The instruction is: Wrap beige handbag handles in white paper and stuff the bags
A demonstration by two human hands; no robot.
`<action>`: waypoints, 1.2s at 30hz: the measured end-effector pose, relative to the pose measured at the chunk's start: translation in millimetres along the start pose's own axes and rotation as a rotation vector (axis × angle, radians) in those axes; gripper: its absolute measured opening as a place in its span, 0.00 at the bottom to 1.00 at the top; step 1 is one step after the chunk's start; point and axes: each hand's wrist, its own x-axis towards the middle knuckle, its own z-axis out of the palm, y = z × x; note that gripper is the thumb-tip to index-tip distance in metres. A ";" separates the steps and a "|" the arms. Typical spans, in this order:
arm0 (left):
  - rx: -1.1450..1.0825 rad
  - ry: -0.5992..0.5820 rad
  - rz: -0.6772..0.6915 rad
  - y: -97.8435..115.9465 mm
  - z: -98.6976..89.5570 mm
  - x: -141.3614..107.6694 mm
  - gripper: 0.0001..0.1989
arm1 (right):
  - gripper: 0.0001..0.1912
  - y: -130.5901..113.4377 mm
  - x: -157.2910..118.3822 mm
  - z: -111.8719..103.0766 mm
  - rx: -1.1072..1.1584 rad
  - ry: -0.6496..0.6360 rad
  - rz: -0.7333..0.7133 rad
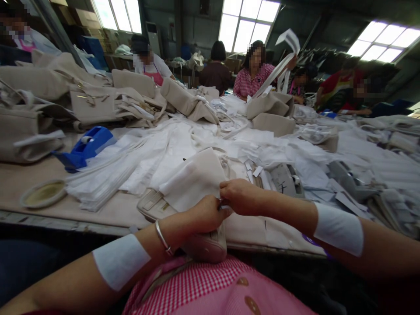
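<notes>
A beige handbag [210,247] lies at the table's front edge, close to my body, partly under my left forearm. Over it rests a pale sheet or flap [195,177], its corner pointing away from me. My left hand [208,214] and my right hand [241,195] meet at the bag's right side. Both have their fingers pinched together around a small part between them. That part is mostly covered by the fingers, so I cannot tell its kind. A gold-toned fitting shows on the bag left of my left hand.
A blue tape dispenser [87,146] and a round shallow dish [43,194] stand at the left. White wrapping sheets [111,175] spread across the middle. Grey tape dispensers [287,179] sit at the right. Beige bags [95,105] are heaped behind. Several people work across the table.
</notes>
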 end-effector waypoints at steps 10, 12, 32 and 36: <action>-0.111 -0.012 -0.024 2.2 -7.2 0.2 0.17 | 0.10 -11.4 -26.4 33.3 0.064 0.314 -0.012; -0.162 -0.018 -0.075 -0.7 -8.3 0.7 0.18 | 0.09 -14.7 -32.4 36.4 0.038 0.346 -0.026; -0.259 -0.153 -0.082 -7.2 -12.8 -0.4 0.19 | 0.16 -24.0 -41.2 86.3 -0.120 0.798 -0.005; -0.215 -0.148 -0.128 -1.5 -9.8 0.5 0.18 | 0.16 -25.6 -39.7 92.2 -0.088 0.821 -0.006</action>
